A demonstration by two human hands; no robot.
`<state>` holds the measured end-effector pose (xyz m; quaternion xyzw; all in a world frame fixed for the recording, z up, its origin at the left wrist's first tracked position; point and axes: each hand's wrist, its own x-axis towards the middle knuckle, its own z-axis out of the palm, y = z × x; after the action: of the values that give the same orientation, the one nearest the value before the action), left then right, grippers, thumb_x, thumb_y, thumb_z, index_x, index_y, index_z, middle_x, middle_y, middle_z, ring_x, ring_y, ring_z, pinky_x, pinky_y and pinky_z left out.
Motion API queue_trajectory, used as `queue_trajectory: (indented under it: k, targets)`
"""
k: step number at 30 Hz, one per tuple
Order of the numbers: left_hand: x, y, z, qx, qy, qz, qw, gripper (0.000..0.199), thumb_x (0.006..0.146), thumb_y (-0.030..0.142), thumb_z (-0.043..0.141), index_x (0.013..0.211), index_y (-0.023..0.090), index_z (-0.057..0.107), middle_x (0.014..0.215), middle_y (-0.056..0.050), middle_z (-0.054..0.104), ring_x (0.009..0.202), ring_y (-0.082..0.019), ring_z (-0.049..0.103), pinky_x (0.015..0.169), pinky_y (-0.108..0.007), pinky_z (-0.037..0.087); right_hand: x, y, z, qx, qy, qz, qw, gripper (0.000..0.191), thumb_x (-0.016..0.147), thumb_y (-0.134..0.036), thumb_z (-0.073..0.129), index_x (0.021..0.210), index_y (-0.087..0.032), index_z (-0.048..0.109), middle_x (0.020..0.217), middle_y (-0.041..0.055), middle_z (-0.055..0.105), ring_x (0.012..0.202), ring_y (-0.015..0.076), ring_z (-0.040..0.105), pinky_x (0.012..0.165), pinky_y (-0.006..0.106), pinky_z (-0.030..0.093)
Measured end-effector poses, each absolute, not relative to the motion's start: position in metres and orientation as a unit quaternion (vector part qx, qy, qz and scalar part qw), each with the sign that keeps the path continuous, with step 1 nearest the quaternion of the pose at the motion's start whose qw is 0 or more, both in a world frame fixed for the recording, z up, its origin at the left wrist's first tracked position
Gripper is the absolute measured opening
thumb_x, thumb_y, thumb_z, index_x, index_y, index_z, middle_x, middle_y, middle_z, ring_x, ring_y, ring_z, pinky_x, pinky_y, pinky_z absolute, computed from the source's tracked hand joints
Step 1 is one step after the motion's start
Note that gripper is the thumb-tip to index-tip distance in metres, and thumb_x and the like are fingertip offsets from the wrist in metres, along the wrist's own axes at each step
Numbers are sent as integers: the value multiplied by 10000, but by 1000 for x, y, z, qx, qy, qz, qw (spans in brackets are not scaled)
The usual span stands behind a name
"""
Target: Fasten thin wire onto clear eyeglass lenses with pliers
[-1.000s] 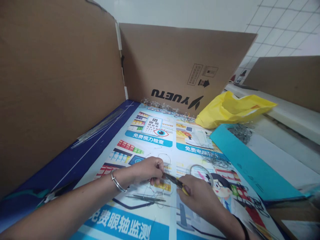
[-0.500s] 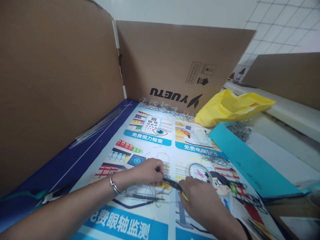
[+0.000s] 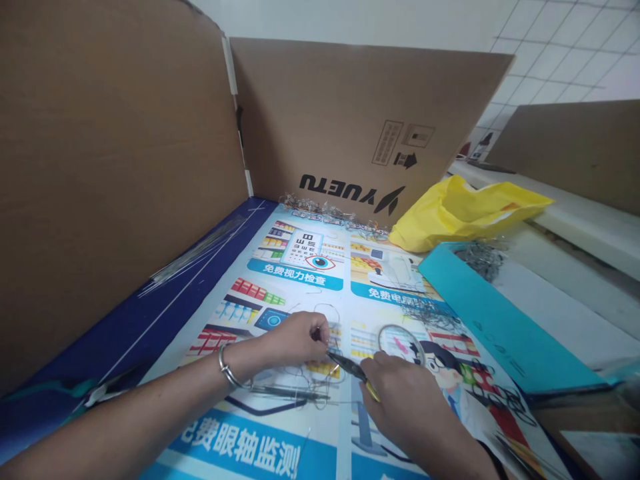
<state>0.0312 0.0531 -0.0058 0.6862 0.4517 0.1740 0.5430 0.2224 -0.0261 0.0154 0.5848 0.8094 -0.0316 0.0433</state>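
Observation:
My left hand [image 3: 303, 337], a bangle on its wrist, is closed in a pinch on a thin wire [image 3: 327, 308] that curves up beyond the fingers. Much of the wire is covered by the fingers. My right hand [image 3: 403, 393] is wrapped around pliers with yellow-edged handles [image 3: 351, 367]. Their dark jaws point left, with the tip close to my left fingertips; whether they grip the wire I cannot tell. Beneath my left wrist lie straight thin wires [image 3: 290, 393]. A round coil of wire [image 3: 401, 343] rests just beyond my right hand.
Tangled wire pieces [image 3: 430, 313] lie at the right, others [image 3: 325, 210] along the back. Cardboard walls [image 3: 350, 120] stand at left and rear. A yellow bag [image 3: 450, 213] and turquoise box [image 3: 510, 327] are on the right; straight wires [image 3: 195, 253] and teal-handled pliers [image 3: 95, 393] at left.
My right hand has shifted very slightly right with the pliers, and their tip sits a little farther from my left fingers. My left hand has risen slightly.

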Motion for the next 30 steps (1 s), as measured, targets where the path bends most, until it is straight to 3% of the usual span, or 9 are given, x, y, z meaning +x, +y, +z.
queue_trajectory:
  k: [4, 12, 19, 30]
  targets:
    - [32, 54, -3, 593, 455, 155, 646, 121, 599, 111, 530, 704, 170, 537, 489, 45, 576, 440, -91, 524, 446, -187, 398, 223, -27, 15, 584, 810, -27, 37, 148, 779, -161, 456, 780, -210, 596, 762, 38, 620, 682, 186, 572, 530, 288, 201]
    - [27, 60, -11, 527, 428, 176, 713, 126, 583, 83, 594, 695, 136, 613, 517, 15, 630, 488, -92, 586, 455, -171, 415, 222, -27, 14, 587, 808, -26, 34, 142, 779, -163, 459, 776, -207, 594, 760, 40, 616, 696, 184, 571, 531, 279, 215]
    - [25, 62, -18, 539, 404, 174, 718, 120, 586, 94, 609, 700, 131, 616, 523, 5, 640, 497, -105, 597, 501, -206, 458, 223, -28, 13, 585, 810, -25, 36, 139, 776, -168, 460, 774, -206, 594, 758, 42, 617, 680, 179, 571, 525, 281, 219]
    - [29, 61, -15, 529, 386, 232, 719, 208, 556, 87, 620, 724, 153, 517, 588, 15, 623, 507, -104, 582, 472, -191, 382, 223, -26, 14, 597, 801, -35, 36, 140, 779, -164, 461, 787, -203, 596, 781, 42, 624, 719, 184, 583, 549, 271, 258]
